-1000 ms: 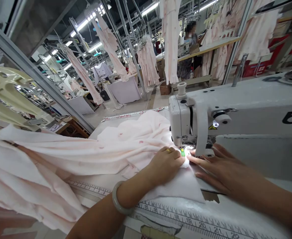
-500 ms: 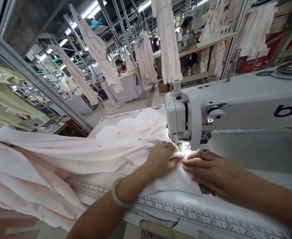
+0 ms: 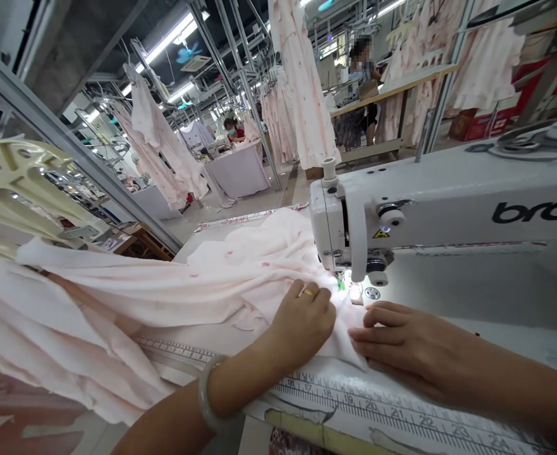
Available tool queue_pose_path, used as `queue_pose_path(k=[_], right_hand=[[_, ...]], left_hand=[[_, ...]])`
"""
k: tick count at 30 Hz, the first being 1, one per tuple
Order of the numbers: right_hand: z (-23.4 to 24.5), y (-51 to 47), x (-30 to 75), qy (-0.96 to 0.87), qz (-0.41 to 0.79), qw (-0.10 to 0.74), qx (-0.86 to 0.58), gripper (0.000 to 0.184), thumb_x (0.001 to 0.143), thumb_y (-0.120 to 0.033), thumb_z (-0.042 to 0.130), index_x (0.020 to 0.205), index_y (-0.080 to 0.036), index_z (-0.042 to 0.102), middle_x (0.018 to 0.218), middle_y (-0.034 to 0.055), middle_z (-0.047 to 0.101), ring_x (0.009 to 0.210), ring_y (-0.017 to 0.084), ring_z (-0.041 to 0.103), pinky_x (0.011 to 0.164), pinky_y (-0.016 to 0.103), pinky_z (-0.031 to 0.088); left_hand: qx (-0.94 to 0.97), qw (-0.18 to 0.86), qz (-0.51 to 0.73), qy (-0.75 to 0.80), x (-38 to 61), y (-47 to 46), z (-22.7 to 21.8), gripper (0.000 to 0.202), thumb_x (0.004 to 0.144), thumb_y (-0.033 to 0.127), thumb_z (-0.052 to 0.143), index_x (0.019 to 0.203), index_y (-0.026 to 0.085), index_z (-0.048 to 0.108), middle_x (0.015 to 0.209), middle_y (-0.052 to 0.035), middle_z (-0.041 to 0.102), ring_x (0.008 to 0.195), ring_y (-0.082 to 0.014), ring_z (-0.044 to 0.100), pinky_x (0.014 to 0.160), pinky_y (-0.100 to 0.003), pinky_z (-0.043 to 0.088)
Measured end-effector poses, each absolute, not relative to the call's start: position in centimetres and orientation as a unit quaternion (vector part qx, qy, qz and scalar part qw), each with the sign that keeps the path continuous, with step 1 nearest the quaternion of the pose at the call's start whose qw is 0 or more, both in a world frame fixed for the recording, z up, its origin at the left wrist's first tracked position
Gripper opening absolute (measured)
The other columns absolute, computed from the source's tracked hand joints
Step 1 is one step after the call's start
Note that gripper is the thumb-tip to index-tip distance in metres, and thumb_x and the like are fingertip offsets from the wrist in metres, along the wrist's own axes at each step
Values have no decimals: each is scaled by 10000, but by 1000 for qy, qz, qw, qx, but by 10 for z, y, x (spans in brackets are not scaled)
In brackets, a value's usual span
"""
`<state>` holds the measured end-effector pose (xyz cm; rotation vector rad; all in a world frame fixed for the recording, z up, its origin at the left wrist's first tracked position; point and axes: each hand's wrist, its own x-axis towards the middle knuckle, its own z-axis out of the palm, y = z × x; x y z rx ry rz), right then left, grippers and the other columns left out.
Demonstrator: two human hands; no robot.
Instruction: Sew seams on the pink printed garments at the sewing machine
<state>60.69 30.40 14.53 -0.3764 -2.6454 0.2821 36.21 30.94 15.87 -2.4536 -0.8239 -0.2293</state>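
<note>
Pale pink fabric (image 3: 221, 287) with small red marks stretches from the left up to the white sewing machine (image 3: 327, 221). My left hand (image 3: 306, 319), with a ring on one finger and a bangle at the wrist, is closed on the fabric just in front of the needle area. To its right, my right hand (image 3: 396, 344) rests with fingers stretched out, fingertips touching the fabric's right edge. The lit presser foot area (image 3: 354, 287) lies beyond both hands, and a round metal plate shows beside it.
A printed ruler tape (image 3: 373, 407) runs along the table's front edge. Cream plastic hangers (image 3: 26, 189) stand at the left by a metal post. Pink garments (image 3: 301, 88) hang beyond the machine. Two people (image 3: 366, 63) sit or stand farther back.
My left hand has curled more tightly and drawn slightly back from the needle, with the fabric gathering beneath it. My right hand has come nearer, uncovering the round plate.
</note>
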Motion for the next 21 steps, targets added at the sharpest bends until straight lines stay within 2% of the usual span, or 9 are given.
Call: queue_pose_path(k=[4,6,8,11,14,17,19,21], right_hand=[[143,302,606,-960,107,227,-119,352,1125,-190,387,1140,-197,738,1014,84,756,877,234,607,822,414,489],[141,301,605,-961,115,219,-121,322,1122,-177,399,1115,-197,720,1023,77,746,863,228,583,808,413,465],[139,299,605,-965,120,200,-122,278,1126,-188,414,1166,-187,689,1050,73,732,869,227,561,797,411,444],[137,297,605,-967,123,184,-127,232,1121,-213,444,1225,-179,649,1079,73,705,881,234,549,795,411,432],[137,295,605,-966,122,189,-128,177,1098,-215,486,1056,-202,658,1049,58,690,890,235,555,807,409,432],[139,294,606,-964,127,194,-127,181,1096,-215,493,1072,-208,672,1031,47,690,919,234,566,836,408,441],[140,294,607,-964,135,191,-127,198,1092,-212,493,1161,-202,678,1042,48,695,938,234,570,861,409,449],[141,294,607,-964,140,187,-129,209,1086,-209,497,1195,-195,675,1053,47,700,951,235,568,880,412,448]], left_hand=[[-877,256,-132,-384,361,283,173,190,860,2,560,807,173,625,754,-58,621,701,-236,576,740,-391,488],[-887,206,-138,-388,364,274,175,177,847,12,561,892,167,632,787,-49,633,706,-231,573,730,-384,487],[-905,153,-120,-379,368,269,173,162,856,41,574,943,169,625,825,-44,646,727,-230,581,737,-391,495],[-920,108,-81,-367,373,268,164,98,869,90,604,881,187,602,840,-43,651,781,-242,605,769,-414,507],[-931,73,-95,-345,374,273,157,40,891,148,622,872,181,610,1012,-83,714,991,-270,656,892,-433,525],[-941,21,-136,-309,369,279,152,98,921,157,582,1001,162,639,1195,-90,743,1199,-263,650,1133,-453,453],[-942,-8,-141,-305,366,282,149,123,927,150,556,1020,172,635,1169,-69,763,1157,-240,679,1196,-468,406],[-941,-25,-137,-307,364,284,145,115,926,154,549,1003,182,630,1151,-57,772,1095,-229,702,1189,-480,411]])
